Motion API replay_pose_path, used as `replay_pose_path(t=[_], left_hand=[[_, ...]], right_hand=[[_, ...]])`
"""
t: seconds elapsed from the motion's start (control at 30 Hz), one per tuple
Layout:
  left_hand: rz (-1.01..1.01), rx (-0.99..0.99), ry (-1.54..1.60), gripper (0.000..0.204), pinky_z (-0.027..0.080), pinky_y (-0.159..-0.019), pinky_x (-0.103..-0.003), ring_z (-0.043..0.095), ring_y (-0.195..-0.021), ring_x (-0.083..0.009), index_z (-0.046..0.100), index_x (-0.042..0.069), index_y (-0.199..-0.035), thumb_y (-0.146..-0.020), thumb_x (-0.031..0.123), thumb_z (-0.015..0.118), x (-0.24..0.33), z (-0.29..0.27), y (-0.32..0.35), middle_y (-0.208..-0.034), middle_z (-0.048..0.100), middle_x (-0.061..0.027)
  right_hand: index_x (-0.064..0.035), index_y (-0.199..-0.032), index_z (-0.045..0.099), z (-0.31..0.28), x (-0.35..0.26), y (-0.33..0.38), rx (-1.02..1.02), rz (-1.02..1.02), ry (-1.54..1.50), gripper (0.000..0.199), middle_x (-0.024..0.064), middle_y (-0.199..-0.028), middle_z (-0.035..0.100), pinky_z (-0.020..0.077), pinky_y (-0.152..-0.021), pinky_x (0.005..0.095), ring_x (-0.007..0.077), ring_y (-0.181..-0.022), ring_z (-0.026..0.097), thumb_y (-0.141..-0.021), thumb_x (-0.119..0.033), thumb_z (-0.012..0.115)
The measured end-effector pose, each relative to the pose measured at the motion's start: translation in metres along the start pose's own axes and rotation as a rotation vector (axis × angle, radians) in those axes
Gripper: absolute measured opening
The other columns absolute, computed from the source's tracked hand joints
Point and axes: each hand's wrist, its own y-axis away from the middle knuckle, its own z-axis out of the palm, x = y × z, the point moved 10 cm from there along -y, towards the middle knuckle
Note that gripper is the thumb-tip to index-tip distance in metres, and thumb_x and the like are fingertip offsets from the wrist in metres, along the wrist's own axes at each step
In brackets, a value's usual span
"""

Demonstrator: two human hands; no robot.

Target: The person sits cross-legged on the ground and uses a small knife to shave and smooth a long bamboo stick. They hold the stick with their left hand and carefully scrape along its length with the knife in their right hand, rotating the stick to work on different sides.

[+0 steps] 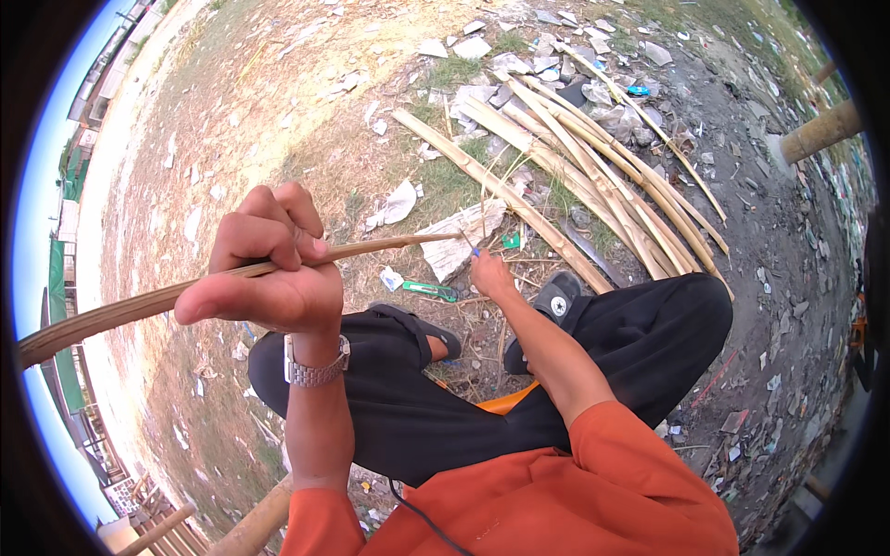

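Observation:
My left hand is raised at the left with its fingers wrapped round a long bamboo strip. The strip runs from the left rim of the view across to my right hand. That hand is closed at the strip's far tip, low in front of my feet. Its fingers pinch a small thin item with a blue part, too small to name. A flat, pale, worn slab lies on the ground just behind the tip. Nearer me, beside the slab, is a green box cutter.
Split bamboo lengths lie in a pile ahead to the right. A long dark blade rests beside them near my shoe. Broken pieces and litter cover the ground. A bamboo post stands at the far right.

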Motion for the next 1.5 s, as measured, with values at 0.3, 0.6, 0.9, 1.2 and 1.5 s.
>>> replay_pose_path(t=[0.3, 0.6, 0.9, 1.2, 1.5], left_hand=[[0.143, 0.263, -0.354, 0.056, 0.024, -0.038, -0.021, 0.027, -0.039, -0.0098, 0.026, 0.013, -0.05, -0.089, 0.054, 0.03, 0.025, -0.013, -0.001, -0.045, 0.022, 0.0015], [0.151, 0.289, -0.293, 0.058, 0.025, -0.039, -0.02, 0.033, -0.038, -0.0086, 0.028, 0.011, -0.048, -0.091, 0.049, 0.03, 0.018, -0.022, -0.002, -0.043, 0.028, 0.0014], [0.13, 0.217, -0.343, 0.06, 0.025, -0.04, -0.02, 0.029, -0.038, -0.0093, 0.024, 0.012, -0.048, -0.089, 0.056, 0.022, 0.024, -0.01, 0.004, -0.042, 0.024, 0.0014], [0.12, 0.228, -0.32, 0.064, 0.024, -0.036, -0.02, 0.031, -0.036, -0.0095, 0.026, 0.011, -0.045, -0.088, 0.057, 0.024, 0.023, -0.011, 0.002, -0.04, 0.026, 0.0004], [0.083, 0.156, -0.228, 0.064, 0.023, -0.036, -0.021, 0.033, -0.035, -0.0094, 0.03, 0.009, -0.046, -0.089, 0.057, 0.024, 0.023, 0.002, 0.009, -0.041, 0.026, 0.0008]], right_hand=[[0.004, -0.093, 0.046, -0.052, -0.098, 0.064, 0.016, -0.212, -0.163, 0.03, 0.0322, -0.073, 0.055, 0.0424, -0.066, 0.0528, 0.0465, -0.071, 0.055, -0.088, -0.025, 0.039], [0.0019, -0.093, 0.043, -0.049, -0.107, 0.063, 0.131, -0.253, 0.018, 0.024, 0.0274, -0.07, 0.058, 0.047, -0.062, 0.0507, 0.0436, -0.068, 0.059, -0.089, -0.021, 0.038], [0.0013, -0.093, 0.044, -0.049, -0.099, 0.075, 0.14, -0.24, -0.042, 0.022, 0.0296, -0.07, 0.057, 0.0468, -0.062, 0.0497, 0.0431, -0.067, 0.059, -0.088, -0.019, 0.039], [0.0026, -0.093, 0.044, -0.043, -0.096, 0.051, 0.154, -0.253, 0.057, 0.022, 0.0283, -0.072, 0.058, 0.0475, -0.062, 0.0503, 0.044, -0.07, 0.059, -0.087, -0.019, 0.04], [0.005, -0.102, 0.046, -0.02, -0.053, 0.012, -0.002, -0.022, 0.075, 0.025, 0.0278, -0.094, 0.058, 0.0479, -0.078, 0.0444, 0.0399, -0.09, 0.058, -0.083, -0.011, 0.04]])
